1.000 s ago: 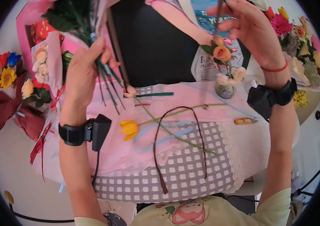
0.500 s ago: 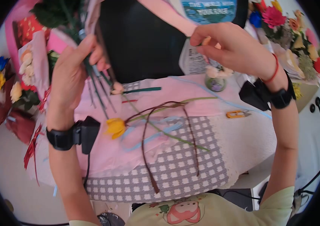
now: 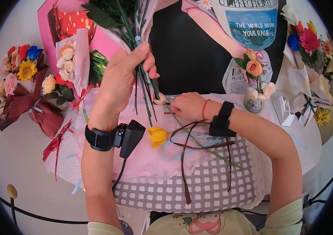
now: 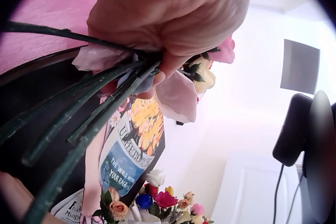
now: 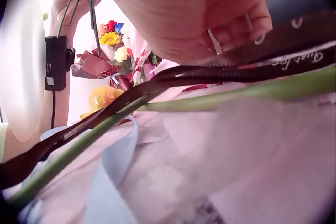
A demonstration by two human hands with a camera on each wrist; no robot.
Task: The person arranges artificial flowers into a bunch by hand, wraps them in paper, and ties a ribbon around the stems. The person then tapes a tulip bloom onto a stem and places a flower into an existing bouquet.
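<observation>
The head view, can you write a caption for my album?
Left hand gripping green stems, right hand near a pale pink flower, yellow tulip below.

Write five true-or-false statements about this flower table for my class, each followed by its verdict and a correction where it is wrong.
1. The left hand grips a bunch of green stems. True.
2. The tulip on the pink paper is red. False: it is yellow.
3. The brown ribbon crosses over a green stem. True.
4. The small glass vase is in the right hand. False: it stands on the table, away from both hands.
5. A sunflower is in the bouquet with the dark red wrapping. True.
</observation>
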